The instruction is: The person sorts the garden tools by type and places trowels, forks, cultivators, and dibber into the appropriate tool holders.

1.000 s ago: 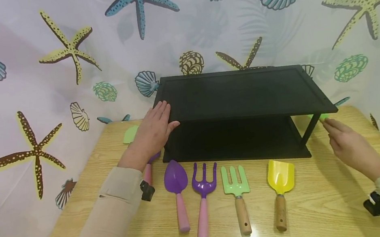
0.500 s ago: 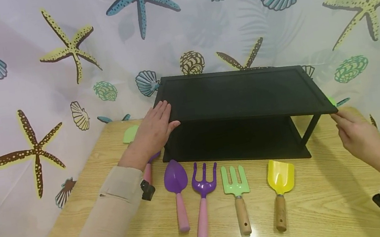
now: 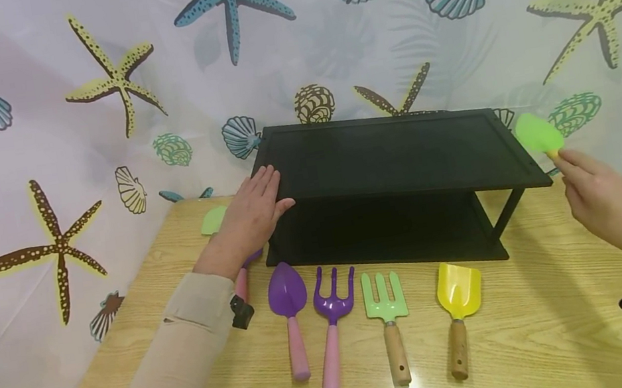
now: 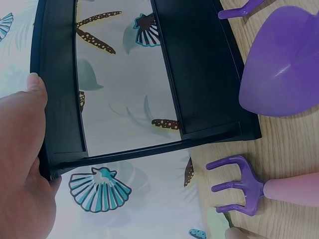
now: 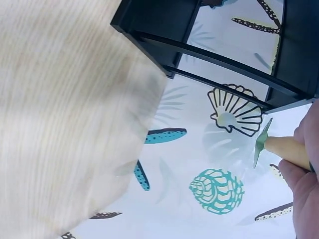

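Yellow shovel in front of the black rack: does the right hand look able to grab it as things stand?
Probably not straight away: the right hand already holds a green-headed tool. The way otherwise looks free, with nothing lying on the yellow shovel or just to its right.

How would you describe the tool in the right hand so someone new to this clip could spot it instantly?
Find the black two-tier shelf on the table. Just beyond its right end, the right hand grips a green trowel by its tan handle. Unlike the other tools, it is raised off the table.
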### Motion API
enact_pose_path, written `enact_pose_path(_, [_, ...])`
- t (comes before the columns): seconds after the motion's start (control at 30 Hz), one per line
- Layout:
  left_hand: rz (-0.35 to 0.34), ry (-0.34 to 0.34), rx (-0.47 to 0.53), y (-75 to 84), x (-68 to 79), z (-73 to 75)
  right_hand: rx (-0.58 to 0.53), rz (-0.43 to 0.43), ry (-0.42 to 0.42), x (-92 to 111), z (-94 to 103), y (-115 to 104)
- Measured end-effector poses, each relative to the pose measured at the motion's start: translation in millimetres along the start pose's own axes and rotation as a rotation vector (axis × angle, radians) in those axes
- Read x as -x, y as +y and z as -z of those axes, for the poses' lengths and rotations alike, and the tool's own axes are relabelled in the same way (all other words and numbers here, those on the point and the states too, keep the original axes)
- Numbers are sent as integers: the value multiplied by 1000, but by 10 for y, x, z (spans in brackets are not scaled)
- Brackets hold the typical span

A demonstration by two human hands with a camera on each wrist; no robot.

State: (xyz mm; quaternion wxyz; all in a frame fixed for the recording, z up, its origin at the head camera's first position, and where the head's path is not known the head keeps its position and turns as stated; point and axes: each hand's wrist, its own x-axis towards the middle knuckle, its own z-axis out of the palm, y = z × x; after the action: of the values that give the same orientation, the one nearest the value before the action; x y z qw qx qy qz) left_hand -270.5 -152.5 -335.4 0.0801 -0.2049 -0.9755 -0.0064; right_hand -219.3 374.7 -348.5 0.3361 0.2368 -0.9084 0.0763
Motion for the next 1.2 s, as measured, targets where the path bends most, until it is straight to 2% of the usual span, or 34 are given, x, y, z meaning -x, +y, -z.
enact_pose_path(0.23, [-3,8,3,-9,13,-4,6,-8,-3,-152,70,-69])
enact_pose_path(0.53, [-7,18,-3,-14,20,-28,-54,62,30,-332,55,-217])
enact_pose_path(0.87, [-10,29,1,-26,12,-30,-70,38,-56,-530,-26,-426])
enact_pose_path(1.2, [-9,30,22,-23,7,-12,-54,-44,-138,-600,-79,-503])
